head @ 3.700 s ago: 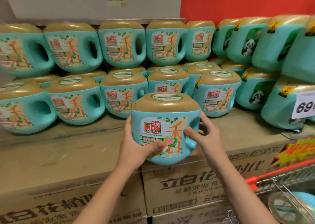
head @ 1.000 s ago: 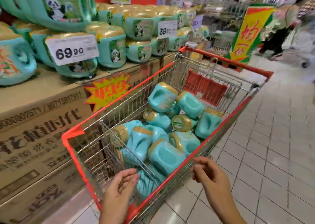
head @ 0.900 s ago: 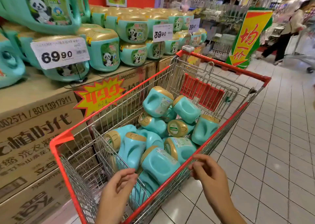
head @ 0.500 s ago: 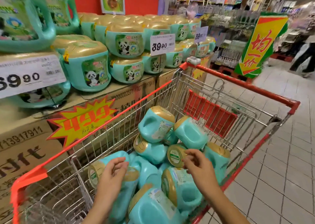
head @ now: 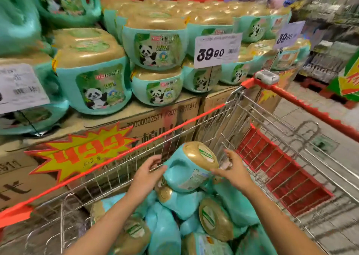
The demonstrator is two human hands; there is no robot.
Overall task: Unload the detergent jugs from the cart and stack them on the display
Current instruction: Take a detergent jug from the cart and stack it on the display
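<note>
- One white price card hangs at the far left, in front of the teal display jugs with gold caps and panda labels.
- Those jugs stand in two tiers on brown cardboard boxes printed with dark characters. A yellow and red starburst sign is fixed to the box fronts below them.
- The cart is parked just beside the boxes, and its red-edged wire side runs diagonally across the view.
- The left hand reaches over the cart's near end. Its thumb is in front of the top jug and its fingers are behind that jug's teal left side, pinching it.
- The top jug is tilted, with its gold cap pointing up and to the right. It sits between the two hands at the top of the pile inside the cart, touching the jugs under it.
- The loose jugs lie heaped on their sides in the cart basket below the forearms.
- The right hand has its thumb against the top jug's labelled side just under the cap, and its fingers are spread. Motion blur hides whether those fingers close round the cap.
- A second price card, reading 39.90, stands among the display jugs further back.
- A red plastic flap lines the cart's far end, below the red handle.
- The tiled floor and blurred shelves lie to the right.
</note>
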